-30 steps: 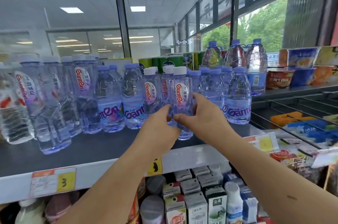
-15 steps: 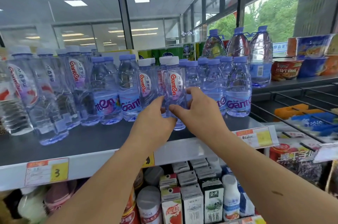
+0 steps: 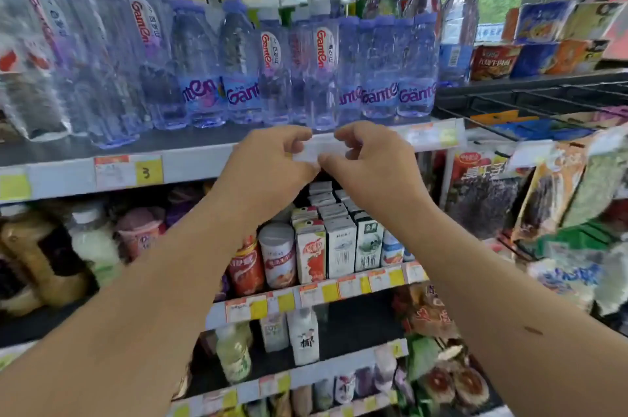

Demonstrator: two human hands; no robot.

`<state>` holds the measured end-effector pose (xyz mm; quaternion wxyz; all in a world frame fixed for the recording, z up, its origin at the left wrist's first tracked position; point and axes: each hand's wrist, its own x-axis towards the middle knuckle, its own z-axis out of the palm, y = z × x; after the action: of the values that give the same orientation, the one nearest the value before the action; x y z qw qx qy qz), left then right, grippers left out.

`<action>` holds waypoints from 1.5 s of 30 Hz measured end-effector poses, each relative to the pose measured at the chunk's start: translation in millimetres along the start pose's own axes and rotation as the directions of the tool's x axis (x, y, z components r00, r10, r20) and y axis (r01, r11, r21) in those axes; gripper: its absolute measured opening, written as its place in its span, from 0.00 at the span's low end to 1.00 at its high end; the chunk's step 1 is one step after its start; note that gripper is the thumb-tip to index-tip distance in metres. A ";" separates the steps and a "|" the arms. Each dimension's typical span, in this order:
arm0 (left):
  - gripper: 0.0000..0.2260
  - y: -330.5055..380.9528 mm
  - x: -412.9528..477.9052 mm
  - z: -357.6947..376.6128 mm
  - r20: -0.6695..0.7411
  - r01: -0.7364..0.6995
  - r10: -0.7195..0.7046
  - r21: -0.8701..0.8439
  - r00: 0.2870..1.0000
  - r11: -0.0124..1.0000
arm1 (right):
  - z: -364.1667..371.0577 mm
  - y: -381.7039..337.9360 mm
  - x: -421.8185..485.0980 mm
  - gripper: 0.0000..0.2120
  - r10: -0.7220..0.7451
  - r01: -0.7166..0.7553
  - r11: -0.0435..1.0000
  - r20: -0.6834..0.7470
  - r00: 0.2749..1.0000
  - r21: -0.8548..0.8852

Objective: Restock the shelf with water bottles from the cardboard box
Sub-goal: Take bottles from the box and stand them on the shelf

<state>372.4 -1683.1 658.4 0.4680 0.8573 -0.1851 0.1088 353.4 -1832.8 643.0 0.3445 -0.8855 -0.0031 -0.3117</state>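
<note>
Restocking in progress: the left hand (image 3: 272, 163) and right hand (image 3: 372, 161) hover close together and empty, fingers loosely curled, at the front rail of the shelf (image 3: 190, 166). Whether they touch it cannot be told. Just above and beyond them a water bottle (image 3: 321, 76) stands at the front of its row, long axis vertical, cap up, red label facing the person. That bottle looks delivered. The cardboard box is out of view, so the remaining stock is unknown.

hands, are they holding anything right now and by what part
Nothing is held. The left hand and right hand are loosely curled in front of the shelf edge, below the water bottles.
</note>
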 end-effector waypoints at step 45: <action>0.25 -641.2 -565.2 376.1 0.546 0.767 -0.722 0.205 0.425 0.607 | 486.7 458.3 -715.2 0.19 0.653 -0.067 0.730 0.665 0.363 -0.680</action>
<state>133.1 -1561.8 -236.1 0.4185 0.8203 0.0761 -0.3824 145.9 -1734.7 -308.7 0.0858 -0.9454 0.1147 0.2928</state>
